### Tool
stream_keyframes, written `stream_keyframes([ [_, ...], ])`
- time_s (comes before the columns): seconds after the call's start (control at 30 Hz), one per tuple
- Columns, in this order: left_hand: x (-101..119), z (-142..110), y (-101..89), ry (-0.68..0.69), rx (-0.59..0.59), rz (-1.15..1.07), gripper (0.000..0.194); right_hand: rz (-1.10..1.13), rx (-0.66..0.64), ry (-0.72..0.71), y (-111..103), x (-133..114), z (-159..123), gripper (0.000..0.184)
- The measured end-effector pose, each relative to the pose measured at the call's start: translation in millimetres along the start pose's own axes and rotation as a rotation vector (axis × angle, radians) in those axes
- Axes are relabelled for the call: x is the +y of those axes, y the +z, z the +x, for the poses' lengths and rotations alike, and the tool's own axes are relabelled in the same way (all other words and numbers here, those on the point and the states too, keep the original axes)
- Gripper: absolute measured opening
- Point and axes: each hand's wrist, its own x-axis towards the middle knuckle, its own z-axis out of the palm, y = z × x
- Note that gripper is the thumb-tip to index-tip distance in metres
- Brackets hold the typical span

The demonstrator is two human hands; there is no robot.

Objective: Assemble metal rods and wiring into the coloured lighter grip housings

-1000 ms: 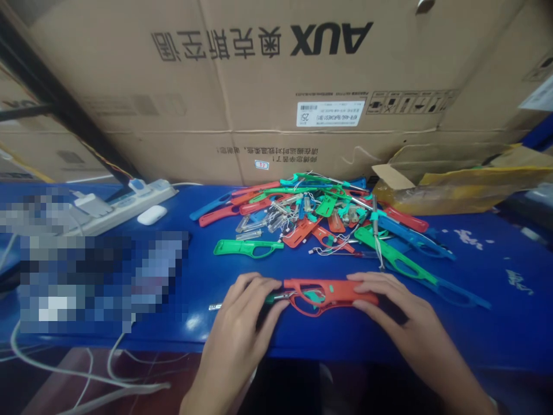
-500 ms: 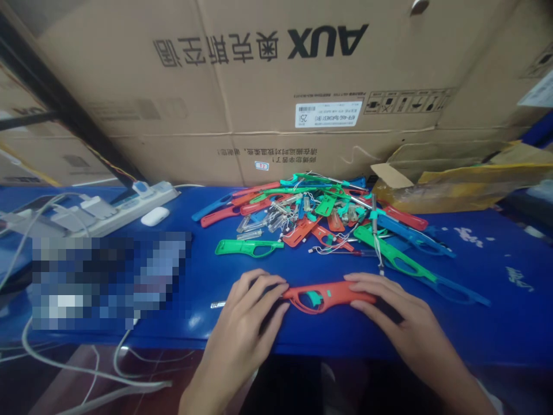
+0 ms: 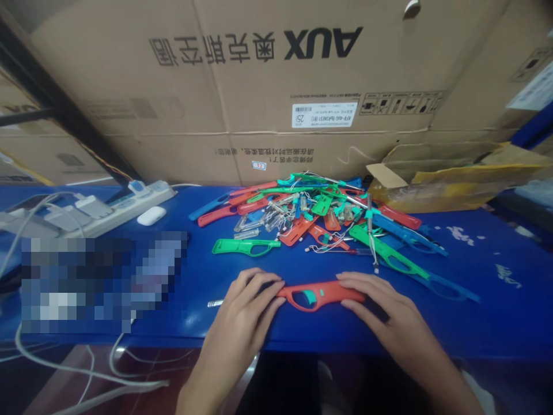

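A red long-neck gas lighter (image 3: 326, 293) with a green trigger lies level between my two hands, close to the table's front edge. My left hand (image 3: 247, 308) pinches it at the neck end, and its metal tube tip sticks out to the left past my fingers. My right hand (image 3: 384, 311) grips the handle end, thumb below and fingers on top. Behind the hands is a heap of lighter parts: a green shell half (image 3: 246, 246), red shell pieces (image 3: 298, 230), clear fuel tanks (image 3: 276, 216) and a green shell (image 3: 386, 251) over blue ones.
A large cardboard box (image 3: 181, 104) stands upright along the back. An opened carton (image 3: 440, 187) with yellow tape sits at the right rear. To the left are a power strip (image 3: 129, 210) with chargers, a white earbud case (image 3: 151, 215), cables and a blurred-out area.
The view has shifted slightly. Both hands still hold the red lighter; its trigger loop now looks more closed up, and the shell sits flush near my left fingers.
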Motion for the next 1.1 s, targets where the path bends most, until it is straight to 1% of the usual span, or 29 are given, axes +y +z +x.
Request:
stream_keyframes([
  [0.2, 1.1, 1.0, 0.4, 0.008, 0.012, 0.038, 0.030, -0.022, -0.007, 0.020, 1.0, 1.6, -3.1, 0.025],
  [0.4, 2.1, 1.0, 1.7, 0.000, 0.030, 0.021, 0.028, -0.011, -0.045, 0.006, -2.3, 0.3, -3.1, 0.023],
  [0.63, 1.2, 1.6, 0.8, 0.008, 0.038, 0.014, 0.027, -0.014, -0.054, 0.019, -3.2, -0.7, -0.2, 0.025],
  [0.87, 1.2, 1.0, 0.8, 0.005, 0.040, 0.012, 0.028, -0.044, -0.073, -0.013, -0.9, 2.3, -1.5, 0.025],
  [1.1, 2.5, 1.0, 0.7, -0.004, 0.036, -0.013, 0.022, -0.076, -0.069, -0.058, -1.5, 2.1, -2.1, 0.024],
])
